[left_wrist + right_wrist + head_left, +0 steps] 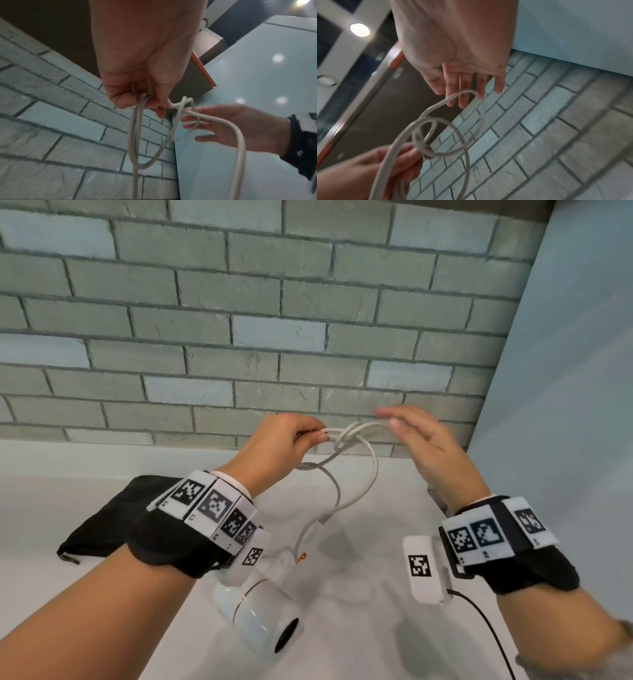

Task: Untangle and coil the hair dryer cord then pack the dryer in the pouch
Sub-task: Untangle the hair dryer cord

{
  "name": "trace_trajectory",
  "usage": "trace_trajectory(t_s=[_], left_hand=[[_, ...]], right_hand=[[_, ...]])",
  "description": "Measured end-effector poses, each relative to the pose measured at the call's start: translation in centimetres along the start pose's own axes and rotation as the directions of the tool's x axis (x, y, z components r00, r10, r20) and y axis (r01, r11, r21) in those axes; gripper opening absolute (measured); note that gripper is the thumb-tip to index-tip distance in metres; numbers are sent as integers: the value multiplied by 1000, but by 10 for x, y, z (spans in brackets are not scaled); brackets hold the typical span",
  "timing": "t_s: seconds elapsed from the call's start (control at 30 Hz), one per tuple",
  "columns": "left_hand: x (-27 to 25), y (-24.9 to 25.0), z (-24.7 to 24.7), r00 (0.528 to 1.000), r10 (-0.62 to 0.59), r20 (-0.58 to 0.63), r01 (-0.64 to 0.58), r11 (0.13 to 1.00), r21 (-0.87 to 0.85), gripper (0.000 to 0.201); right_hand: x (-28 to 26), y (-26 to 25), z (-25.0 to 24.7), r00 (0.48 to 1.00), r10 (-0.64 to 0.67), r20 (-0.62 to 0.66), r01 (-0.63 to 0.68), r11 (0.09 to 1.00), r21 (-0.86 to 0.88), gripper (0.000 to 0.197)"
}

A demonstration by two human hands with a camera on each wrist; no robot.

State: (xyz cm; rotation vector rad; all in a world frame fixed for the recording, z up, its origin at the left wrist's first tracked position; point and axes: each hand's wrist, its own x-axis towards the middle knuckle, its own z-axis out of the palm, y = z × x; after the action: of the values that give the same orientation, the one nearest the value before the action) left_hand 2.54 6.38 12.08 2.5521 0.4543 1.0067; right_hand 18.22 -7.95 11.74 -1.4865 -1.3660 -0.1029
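Pinching gathered cord [346, 436] loops, the left hand [274, 446] lifts them; the right hand [424, 446] fingers [464, 88] spread, touching one loop.

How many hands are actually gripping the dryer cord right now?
1. The left hand pinches the cord near the tangle, above the counter. The right hand is at the cord's far loop with straight fingers, not curled round it; whether it touches is unclear.

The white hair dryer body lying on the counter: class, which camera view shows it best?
The head view. The white hair dryer lies on the pale counter below the left wrist, barrel end visible. Both wrist views show only its pale cord, not the body.
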Motion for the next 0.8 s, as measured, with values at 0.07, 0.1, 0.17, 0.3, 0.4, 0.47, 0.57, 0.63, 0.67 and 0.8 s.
trace_trajectory(t_s=[0.07,0.1,0.17,0.3,0.4,0.47,0.57,0.63,0.67,0.8], left_hand=[[5,2,-1,999,40,20,-41,998,53,26],[6,2,0,998,51,21,-52,997,60,24],[6,1,3,999,31,4,-31,999,19,21],[3,-15,9,973,-195,-120,165,961,-222,19],[2,-32,5,866,-476,-153,293,730,-618,27],[1,-41,-3,793,-602,-88,268,476,-837,29],[-3,-55,-22,749,-659,59,38,-46,-998,34],[-8,-58,-28,778,-620,101,-19,-185,-983,44],[-10,-57,-29,802,-589,95,-10,-172,-985,50],[-13,-47,-24,881,-473,29,-5,-71,-997,53]], right_hand=[[8,-8,10,989,-92,113,111,979,-173,36],[11,-9,14,978,-102,183,141,966,-218,39],[14,-7,21,967,-92,239,146,965,-217,35],[4,4,23,975,-9,220,29,996,-90,22],[-8,17,28,953,109,282,-95,993,-63,11],[-16,29,32,942,157,296,-153,988,-36,9],[-24,44,31,940,208,272,-248,961,124,10],[-28,49,32,939,224,262,-264,956,130,22],[-30,50,36,939,233,252,-258,963,74,27],[-36,55,55,971,219,94,-182,936,-300,30]])
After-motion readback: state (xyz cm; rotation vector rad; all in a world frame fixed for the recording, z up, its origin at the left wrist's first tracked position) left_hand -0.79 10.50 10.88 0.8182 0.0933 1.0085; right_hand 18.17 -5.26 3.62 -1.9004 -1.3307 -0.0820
